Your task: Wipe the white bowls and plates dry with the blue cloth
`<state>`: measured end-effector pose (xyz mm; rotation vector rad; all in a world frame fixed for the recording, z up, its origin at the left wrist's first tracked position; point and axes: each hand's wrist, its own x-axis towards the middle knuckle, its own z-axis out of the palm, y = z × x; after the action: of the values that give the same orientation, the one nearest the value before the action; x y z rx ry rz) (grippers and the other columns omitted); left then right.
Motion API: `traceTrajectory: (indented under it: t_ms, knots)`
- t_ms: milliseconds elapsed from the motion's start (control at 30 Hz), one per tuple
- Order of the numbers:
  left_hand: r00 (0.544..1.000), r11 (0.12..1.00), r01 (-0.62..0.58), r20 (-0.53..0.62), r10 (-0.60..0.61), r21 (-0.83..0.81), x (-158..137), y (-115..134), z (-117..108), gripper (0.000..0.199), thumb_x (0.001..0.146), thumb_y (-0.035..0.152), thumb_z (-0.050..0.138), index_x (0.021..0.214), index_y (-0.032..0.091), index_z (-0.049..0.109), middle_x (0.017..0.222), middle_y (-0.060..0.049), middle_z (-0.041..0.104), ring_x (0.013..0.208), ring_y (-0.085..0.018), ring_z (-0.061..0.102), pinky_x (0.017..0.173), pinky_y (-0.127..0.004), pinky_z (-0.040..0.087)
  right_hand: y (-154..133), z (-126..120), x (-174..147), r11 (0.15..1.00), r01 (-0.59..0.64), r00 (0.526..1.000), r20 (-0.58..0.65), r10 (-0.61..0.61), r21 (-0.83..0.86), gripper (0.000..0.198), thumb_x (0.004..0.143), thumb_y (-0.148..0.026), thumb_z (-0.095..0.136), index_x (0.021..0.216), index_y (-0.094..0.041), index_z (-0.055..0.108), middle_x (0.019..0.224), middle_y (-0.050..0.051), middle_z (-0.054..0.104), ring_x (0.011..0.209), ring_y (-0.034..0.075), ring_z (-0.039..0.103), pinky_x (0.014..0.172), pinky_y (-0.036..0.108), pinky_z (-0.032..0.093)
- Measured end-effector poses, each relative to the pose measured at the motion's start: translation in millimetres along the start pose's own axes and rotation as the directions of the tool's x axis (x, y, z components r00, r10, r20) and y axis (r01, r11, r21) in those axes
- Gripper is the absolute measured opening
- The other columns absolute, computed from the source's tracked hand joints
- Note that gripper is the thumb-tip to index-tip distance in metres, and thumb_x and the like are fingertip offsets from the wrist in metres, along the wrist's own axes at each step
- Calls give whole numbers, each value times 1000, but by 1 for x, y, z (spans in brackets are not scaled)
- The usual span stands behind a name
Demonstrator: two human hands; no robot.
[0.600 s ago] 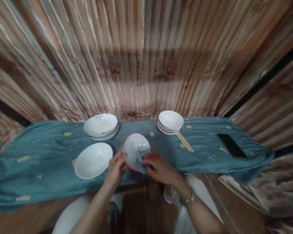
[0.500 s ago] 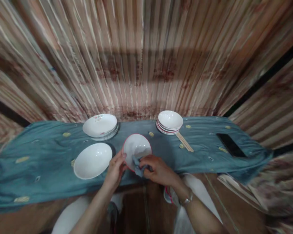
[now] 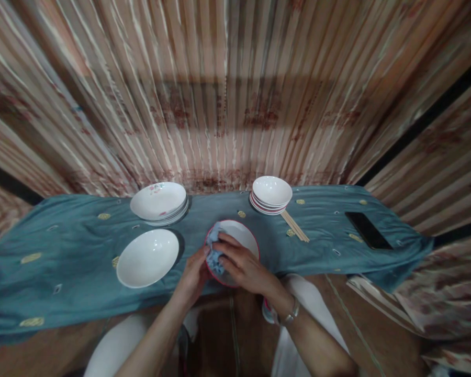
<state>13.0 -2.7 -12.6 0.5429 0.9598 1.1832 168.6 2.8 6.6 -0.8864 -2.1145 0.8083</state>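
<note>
A white bowl with a red rim [image 3: 245,238] is tilted toward me above the front edge of the covered table. My left hand [image 3: 195,273] grips its left edge, fingers closed round the rim. Inside the bowl, my right hand [image 3: 239,262] presses a crumpled light-blue cloth [image 3: 215,250] against the left inner wall. The right fingers are bent over the cloth and cover part of the bowl's inside. Just left of my left hand, a large white bowl [image 3: 147,258] rests on the tablecloth.
A stack of oval plates [image 3: 159,201] with a floral pattern stands at the back left. Toward the back right are stacked small bowls [image 3: 272,192], with wooden chopsticks [image 3: 295,226] beside them. A black phone [image 3: 368,230] lies at the right on the teal tablecloth [image 3: 74,262]. Curtains hang behind.
My right hand and the cloth have moved from the bowl's lower part to its left inner side. The bowl has shifted slightly right and turned in my left hand.
</note>
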Motion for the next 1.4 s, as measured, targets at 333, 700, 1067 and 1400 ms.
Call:
traceTrajectory:
  t_ms: [333,700,1067,1400]
  knots:
    - [999,991,-36,23,33,125,-6,2,5,54,54,46,82,95,12,71,80,-10,73,66,-21,65,53,-26,47,17,-10,0,823,-70,997,-66,40,-564,42,90,-10,43,130,-16,52,137,15,45,127,27,42,104,45,41]
    - [994,985,-87,-47,95,148,-3,7,2,70,49,38,86,112,13,68,81,-8,73,65,-17,63,58,-26,50,17,-10,-5,690,-192,967,-15,253,-698,23,91,-16,47,108,-17,63,111,11,59,103,24,53,89,37,46]
    - [988,986,-115,-87,126,119,-4,12,1,69,48,35,87,111,13,68,71,-3,69,59,-14,59,58,-26,50,20,-7,-10,972,-121,983,110,145,-200,12,87,-20,56,92,-18,67,92,5,68,89,18,62,82,30,47]
    - [993,988,-115,-3,116,106,-2,7,-2,56,54,37,84,104,15,70,71,-1,68,55,-10,55,50,-21,46,17,7,-4,900,-193,981,73,179,391,20,80,-20,60,98,-17,67,98,3,66,90,14,61,80,26,48]
